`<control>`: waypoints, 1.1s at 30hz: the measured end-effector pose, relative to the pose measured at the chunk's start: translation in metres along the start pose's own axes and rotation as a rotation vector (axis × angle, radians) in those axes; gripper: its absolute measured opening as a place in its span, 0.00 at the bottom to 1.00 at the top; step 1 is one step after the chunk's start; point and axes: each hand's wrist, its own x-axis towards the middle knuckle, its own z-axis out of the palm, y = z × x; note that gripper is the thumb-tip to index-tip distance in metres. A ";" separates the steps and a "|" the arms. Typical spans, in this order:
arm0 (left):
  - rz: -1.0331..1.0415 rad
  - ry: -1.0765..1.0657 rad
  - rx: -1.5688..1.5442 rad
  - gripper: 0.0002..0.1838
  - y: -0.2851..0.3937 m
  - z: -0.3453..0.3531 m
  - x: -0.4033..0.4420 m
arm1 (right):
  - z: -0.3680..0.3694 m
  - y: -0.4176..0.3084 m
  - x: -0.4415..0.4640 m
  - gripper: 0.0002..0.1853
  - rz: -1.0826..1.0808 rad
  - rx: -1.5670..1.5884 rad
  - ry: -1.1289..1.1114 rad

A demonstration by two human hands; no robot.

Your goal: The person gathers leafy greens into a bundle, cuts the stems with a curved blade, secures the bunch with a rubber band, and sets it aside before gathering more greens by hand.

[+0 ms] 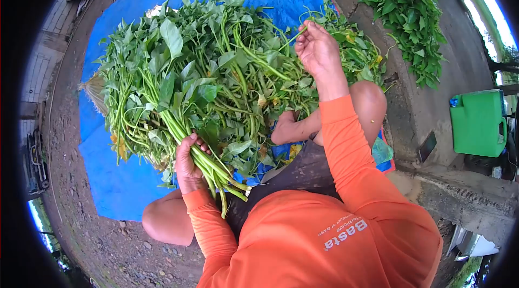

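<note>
My left hand is closed around a bunch of water spinach stems. The pale cut ends point down toward my lap, and the leafy tops spread up over the pile. Higher up on the right, my right hand pinches a thin green stem between thumb and fingertips. Between and beyond both hands lies a large heap of water spinach, with long tangled stems and a few yellowed leaves. Beneath it is a blue tarp.
Another pile of leafy greens lies on the concrete at the upper right. A green plastic jerrycan stands at the right. My bare foot rests against the heap. Gravelly ground borders the tarp at the lower left.
</note>
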 end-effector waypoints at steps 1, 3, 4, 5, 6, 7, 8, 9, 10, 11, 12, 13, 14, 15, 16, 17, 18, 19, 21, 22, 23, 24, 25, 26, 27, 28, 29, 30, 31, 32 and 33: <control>0.009 0.010 0.003 0.13 -0.001 0.003 0.002 | -0.003 -0.009 0.000 0.05 0.044 0.073 -0.027; 0.013 -0.024 0.017 0.12 -0.002 0.011 0.000 | -0.009 -0.018 -0.005 0.04 0.149 0.226 -0.076; 0.011 -0.035 0.024 0.12 -0.002 0.014 -0.001 | -0.012 -0.022 -0.006 0.04 0.170 0.253 -0.111; 0.009 -0.046 0.031 0.11 -0.002 0.017 0.000 | -0.015 -0.028 -0.007 0.04 0.192 0.280 -0.146; 0.007 -0.056 0.039 0.11 -0.001 0.022 -0.001 | -0.020 -0.034 -0.008 0.04 0.214 0.309 -0.179; 0.009 -0.040 0.064 0.12 0.002 0.033 -0.006 | -0.025 -0.039 0.002 0.08 0.110 0.382 -0.177; 0.004 -0.060 0.087 0.13 0.001 0.032 -0.002 | -0.029 -0.045 0.012 0.17 0.000 0.343 0.105; -0.003 -0.015 0.072 0.12 -0.001 0.036 0.001 | -0.022 -0.048 0.008 0.25 -0.078 0.230 0.257; 0.025 0.093 0.084 0.11 0.003 0.059 -0.008 | -0.033 -0.037 0.016 0.28 -0.202 -0.056 0.349; 0.063 0.061 0.189 0.10 0.002 0.059 0.005 | -0.026 -0.014 -0.001 0.25 -0.183 -0.314 0.307; 0.105 0.022 0.258 0.10 -0.010 0.044 0.030 | -0.016 -0.004 -0.020 0.22 -0.196 -0.574 0.235; 0.116 0.028 0.302 0.10 -0.021 0.033 0.047 | -0.009 0.019 -0.036 0.18 -0.084 -0.680 0.047; 0.105 0.060 0.297 0.10 -0.029 0.029 0.052 | -0.003 0.048 -0.059 0.15 0.031 -0.779 -0.128; 0.079 0.078 0.271 0.10 -0.033 0.031 0.052 | 0.008 0.073 -0.083 0.13 0.165 -0.892 -0.298; 0.051 0.093 0.253 0.10 -0.037 0.034 0.050 | 0.019 0.098 -0.107 0.13 0.300 -0.992 -0.467; 0.089 0.101 0.203 0.10 -0.043 0.035 0.051 | 0.011 0.129 -0.124 0.13 0.272 -1.080 -0.604; 0.073 0.089 0.156 0.10 -0.046 0.034 0.051 | 0.001 0.155 -0.137 0.14 0.237 -1.167 -0.744; 0.101 0.097 0.137 0.10 -0.047 0.035 0.050 | 0.007 0.166 -0.150 0.15 0.207 -1.245 -0.737; 0.140 0.100 0.099 0.10 -0.046 0.036 0.045 | 0.014 0.178 -0.164 0.15 0.072 -1.419 -0.722; 0.133 0.103 0.048 0.10 -0.048 0.033 0.045 | 0.013 0.184 -0.166 0.15 0.022 -1.385 -0.701; 0.125 0.102 -0.003 0.10 -0.051 0.030 0.046 | 0.009 0.190 -0.166 0.15 -0.029 -1.352 -0.675; 0.118 0.097 -0.056 0.10 -0.053 0.030 0.047 | 0.010 0.192 -0.166 0.14 -0.084 -1.322 -0.647; 0.095 0.067 -0.048 0.12 -0.053 0.028 0.046 | 0.011 0.194 -0.165 0.14 -0.100 -1.290 -0.652; 0.095 0.068 -0.025 0.09 -0.055 0.029 0.045 | 0.011 0.191 -0.160 0.13 -0.028 -1.382 -0.719; 0.103 0.111 0.010 0.08 -0.057 0.026 0.045 | 0.001 0.192 -0.153 0.15 0.009 -1.356 -0.797; 0.119 0.154 0.049 0.07 -0.054 0.024 0.046 | -0.002 0.194 -0.143 0.16 0.038 -1.323 -0.877; 0.094 0.207 0.077 0.07 -0.051 0.020 0.046 | -0.005 0.191 -0.122 0.14 0.258 -1.273 -0.824; 0.106 0.260 0.137 0.08 -0.042 0.027 0.038 | 0.009 0.181 -0.103 0.12 0.289 -1.300 -0.585; 0.148 0.257 0.157 0.08 -0.037 0.027 0.037 | -0.001 0.189 -0.072 0.11 0.179 -1.373 -0.344; 0.190 0.253 0.182 0.09 -0.032 0.025 0.037 | -0.016 0.199 -0.041 0.10 -0.076 -1.538 -0.199; 0.223 0.264 0.192 0.13 -0.027 0.025 0.035 | -0.022 0.202 -0.019 0.11 -0.235 -1.531 -0.110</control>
